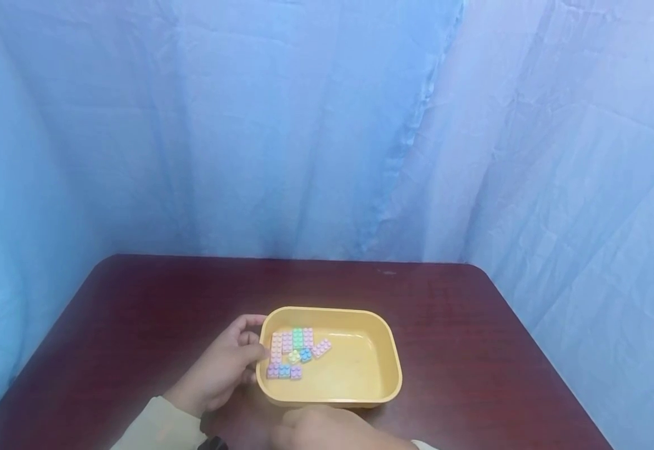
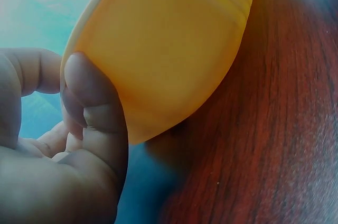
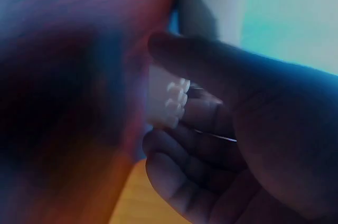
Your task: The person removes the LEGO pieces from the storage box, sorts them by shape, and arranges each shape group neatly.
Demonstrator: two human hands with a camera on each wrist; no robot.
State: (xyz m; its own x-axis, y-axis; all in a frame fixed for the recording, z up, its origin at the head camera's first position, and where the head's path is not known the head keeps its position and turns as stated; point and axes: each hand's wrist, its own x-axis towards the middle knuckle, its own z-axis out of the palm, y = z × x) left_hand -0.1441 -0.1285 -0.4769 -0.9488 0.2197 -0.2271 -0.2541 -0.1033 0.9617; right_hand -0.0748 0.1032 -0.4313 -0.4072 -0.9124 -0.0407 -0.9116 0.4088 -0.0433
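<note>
A yellow plastic tub [image 1: 355,369] stands near the front of the table. Several pastel building bricks lie flat along its left side, among them a green brick [image 1: 297,338], a yellow brick [image 1: 294,357] and a pink brick [image 1: 322,348] set at a slant. My left hand [image 1: 222,372] grips the tub's left wall, its thumb [image 2: 92,84] against the side in the left wrist view. Just in front of the tub's near wall is my right hand [image 1: 329,428]. It pinches a pale building brick [image 3: 166,97] with studs, seen in the dim right wrist view; the head view hides this brick.
The dark red-brown wooden table [image 1: 461,350] has rounded far corners. Blue curtains [image 1: 304,125] hang behind it and along both sides. A dark band [image 1: 212,443] shows at the left wrist, by a pale sleeve [image 1: 160,428].
</note>
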